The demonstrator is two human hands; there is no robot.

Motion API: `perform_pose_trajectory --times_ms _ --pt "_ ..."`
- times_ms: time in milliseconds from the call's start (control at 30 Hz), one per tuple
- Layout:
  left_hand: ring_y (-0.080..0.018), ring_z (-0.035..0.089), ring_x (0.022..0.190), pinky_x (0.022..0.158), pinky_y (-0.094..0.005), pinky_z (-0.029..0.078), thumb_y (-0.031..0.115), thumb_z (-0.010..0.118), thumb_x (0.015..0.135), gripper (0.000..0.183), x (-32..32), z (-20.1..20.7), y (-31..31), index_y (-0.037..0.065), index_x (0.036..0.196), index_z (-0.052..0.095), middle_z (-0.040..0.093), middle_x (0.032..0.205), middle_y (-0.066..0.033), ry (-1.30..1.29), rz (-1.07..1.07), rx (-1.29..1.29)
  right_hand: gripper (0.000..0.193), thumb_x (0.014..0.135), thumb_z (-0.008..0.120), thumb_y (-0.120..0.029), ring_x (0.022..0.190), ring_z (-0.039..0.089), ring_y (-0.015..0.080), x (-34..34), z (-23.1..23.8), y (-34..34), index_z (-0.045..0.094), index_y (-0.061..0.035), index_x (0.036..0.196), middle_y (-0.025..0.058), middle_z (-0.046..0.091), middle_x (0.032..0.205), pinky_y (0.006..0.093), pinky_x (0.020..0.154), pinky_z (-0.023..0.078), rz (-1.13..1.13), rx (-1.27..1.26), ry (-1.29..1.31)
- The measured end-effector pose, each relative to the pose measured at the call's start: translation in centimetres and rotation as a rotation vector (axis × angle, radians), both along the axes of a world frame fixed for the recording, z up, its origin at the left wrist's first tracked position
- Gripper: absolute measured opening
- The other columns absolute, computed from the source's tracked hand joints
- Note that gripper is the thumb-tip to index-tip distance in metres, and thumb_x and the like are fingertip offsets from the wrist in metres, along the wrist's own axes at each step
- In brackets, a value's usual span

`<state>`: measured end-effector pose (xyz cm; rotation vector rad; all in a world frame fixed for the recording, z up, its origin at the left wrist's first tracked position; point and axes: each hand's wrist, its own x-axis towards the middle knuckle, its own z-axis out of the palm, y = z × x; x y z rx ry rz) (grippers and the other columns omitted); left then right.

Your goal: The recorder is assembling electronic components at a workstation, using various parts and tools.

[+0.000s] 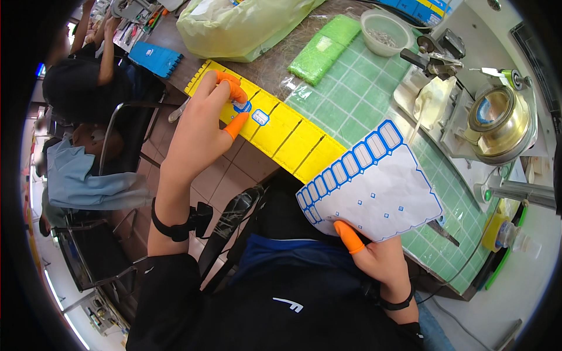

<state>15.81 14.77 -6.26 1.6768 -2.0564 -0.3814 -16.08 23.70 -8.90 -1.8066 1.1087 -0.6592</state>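
Observation:
My left hand [202,120], with orange finger cots, curls over the far left end of a long yellow strip [287,137] crossed by dark lines. Between its thumb and fingers is a small blue-edged sticker [242,106]; whether it touches the strip I cannot tell. Another blue-edged sticker [260,117] lies on the strip just right of it. My right hand [377,257] grips the lower edge of a white sticker sheet [374,193], its orange-covered thumb on top and its fingers hidden beneath. Rows of blue-framed stickers line the sheet's upper edge, which overlaps the strip's near end.
A green wrapped pack [325,50] and a bowl of small metal pieces [386,34] sit on the green gridded mat [357,111]. A pale yellow bag [234,29] lies behind. Tweezers [444,233] and a brass-coloured round device [497,126] are at right. People sit at far left.

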Motion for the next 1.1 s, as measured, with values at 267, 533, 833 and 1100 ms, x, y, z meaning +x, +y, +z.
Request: perform_pose_trajectory --times_ms 267,533,833,1100 --pt "-0.0253 0.062 0.094 0.084 -0.0302 0.053 -0.007 0.076 0.073 0.030 1.3 0.6 -1.8 0.000 0.092 0.054 0.055 0.100 -0.0113 -0.001 -0.064 0.033 0.022 0.087 0.072 -0.012 0.099 0.065 0.0359 0.0 0.3 -0.1 0.073 -0.0078 0.109 0.0142 0.070 0.110 0.0414 0.087 0.049 0.002 0.014 -0.002" --pt "-0.0213 0.062 0.095 0.083 -0.0299 0.054 -0.011 0.072 0.072 0.029 2.7 1.2 -3.6 0.001 0.089 0.051 0.055 0.098 -0.0089 0.047 -0.153 0.217 0.022 0.084 0.072 -0.004 0.099 0.068 0.0297 0.0 0.3 -0.1 0.076 -0.0061 0.105 0.0124 0.073 0.106 0.0361 0.090 0.049 -0.028 0.066 -0.014" --pt "-0.0231 0.062 0.100 0.073 -0.0311 0.055 -0.013 0.067 0.074 0.028 3.0 1.5 -5.0 0.004 0.078 0.045 0.057 0.098 -0.0089 -0.055 -0.233 0.271 0.023 0.089 0.071 -0.013 0.099 0.065 0.0365 -0.3 0.0 -0.1 0.073 -0.0070 0.110 0.0152 0.070 0.111 0.0414 0.087 0.049 0.002 0.062 -0.030" --pt "-0.0230 0.061 0.103 0.076 -0.0311 0.059 -0.013 0.066 0.075 0.027 3.5 1.2 -6.1 0.004 0.076 0.044 0.056 0.101 -0.0091 -0.030 -0.258 0.389 0.023 0.087 0.071 -0.011 0.101 0.065 0.0360 0.0 0.0 0.1 0.073 -0.0082 0.110 0.0148 0.070 0.111 0.0420 0.087 0.049 -0.003 0.030 -0.009"
